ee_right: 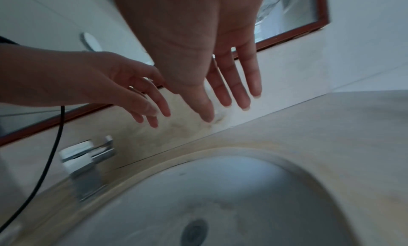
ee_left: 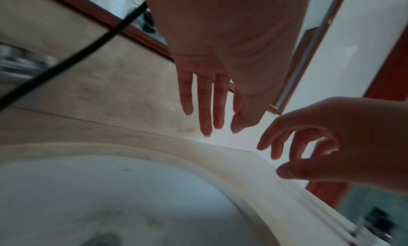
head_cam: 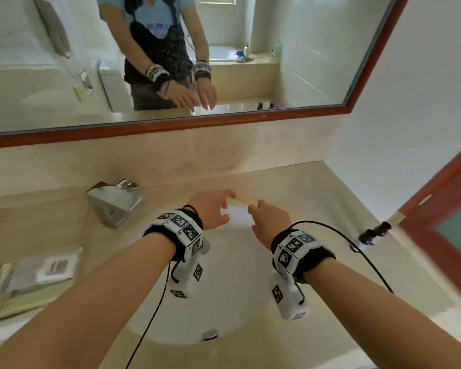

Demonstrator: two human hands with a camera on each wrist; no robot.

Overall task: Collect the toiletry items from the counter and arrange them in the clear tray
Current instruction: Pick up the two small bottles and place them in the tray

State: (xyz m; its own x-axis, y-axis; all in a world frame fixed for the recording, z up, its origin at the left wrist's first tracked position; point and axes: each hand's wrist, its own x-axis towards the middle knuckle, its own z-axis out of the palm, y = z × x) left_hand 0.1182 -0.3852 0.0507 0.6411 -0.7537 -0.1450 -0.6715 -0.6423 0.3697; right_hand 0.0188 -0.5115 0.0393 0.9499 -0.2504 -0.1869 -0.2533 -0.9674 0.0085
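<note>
Both empty, fingers relaxed: left hand (head_cam: 210, 209) and right hand (head_cam: 270, 219) above sink (head_cam: 224, 302), small dark bottles (head_cam: 374, 233) on surface (head_cam: 317, 187) far right.

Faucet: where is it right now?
Head view: the faucet stands on the counter behind the sink, left of the left hand.

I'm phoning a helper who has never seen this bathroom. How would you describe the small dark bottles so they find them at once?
Start at the round white sink set in the beige counter. Go to the counter's right edge, beside the red-brown door frame. The small dark bottles stand there, the only dark things on that side; the chrome tap and flat packets are left of the sink.
</note>
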